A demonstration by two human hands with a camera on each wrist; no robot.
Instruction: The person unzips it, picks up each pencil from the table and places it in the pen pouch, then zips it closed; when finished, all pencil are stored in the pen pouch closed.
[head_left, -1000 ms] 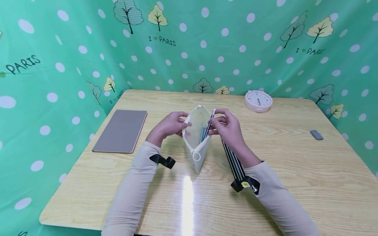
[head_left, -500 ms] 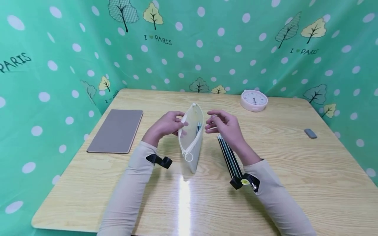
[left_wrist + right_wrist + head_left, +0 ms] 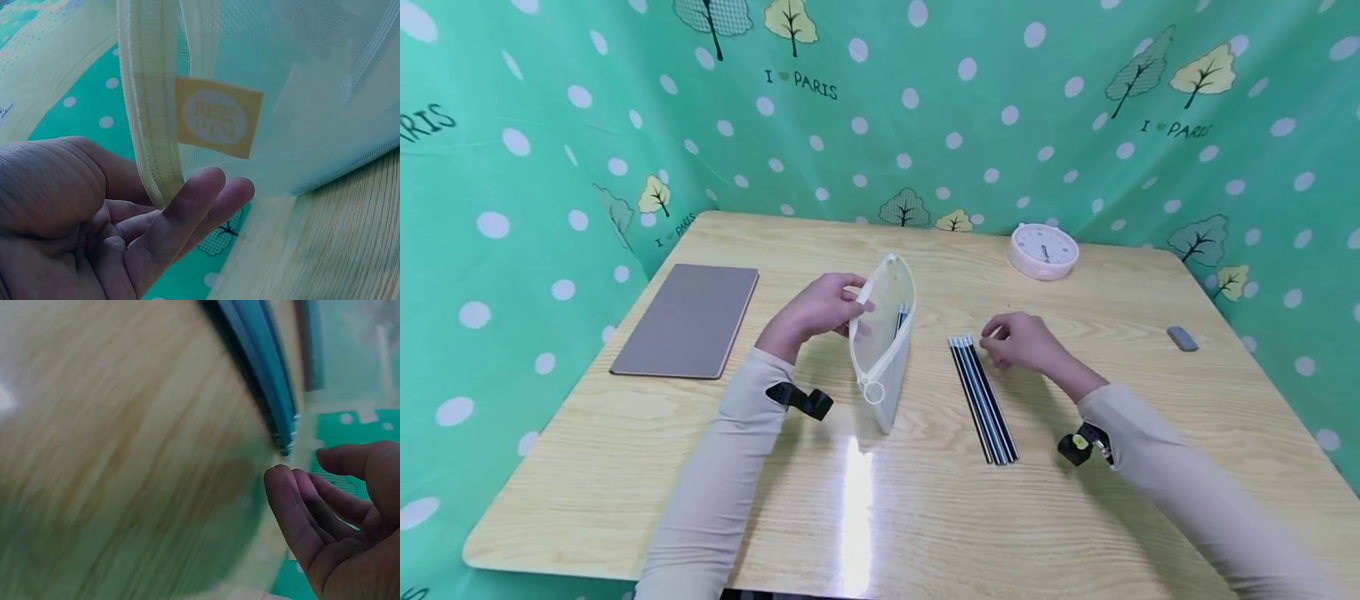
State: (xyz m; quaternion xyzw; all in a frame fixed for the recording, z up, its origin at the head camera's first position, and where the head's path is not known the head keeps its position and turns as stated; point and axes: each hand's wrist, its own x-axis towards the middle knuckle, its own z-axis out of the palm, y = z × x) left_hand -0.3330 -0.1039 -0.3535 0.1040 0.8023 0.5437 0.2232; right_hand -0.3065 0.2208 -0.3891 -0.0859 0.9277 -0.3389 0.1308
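Note:
My left hand [image 3: 829,308] pinches the zipped edge of a pale mesh zip pouch [image 3: 880,367], which stands upright with its mouth open. A small yellow label [image 3: 219,117] shows on the pouch in the left wrist view. Inside it, the ends of dark pencils [image 3: 902,315] stick up against the right side. To the right of the pouch several striped pencils [image 3: 983,400] lie side by side on the table. My right hand [image 3: 1018,342] is beside their far ends, fingers bent and thumb apart from them, holding nothing.
A grey notebook [image 3: 688,321] lies at the left of the wooden table [image 3: 1120,500]. Toward the back stands a round pink clock [image 3: 1042,252]. A small grey eraser [image 3: 1182,338] lies on the right. Green patterned cloth [image 3: 820,150] hangs behind the table.
My right hand let a pencil drop into the pouch, then moved right and toward me to the loose pencils. My left hand keeps its hold on the pouch.

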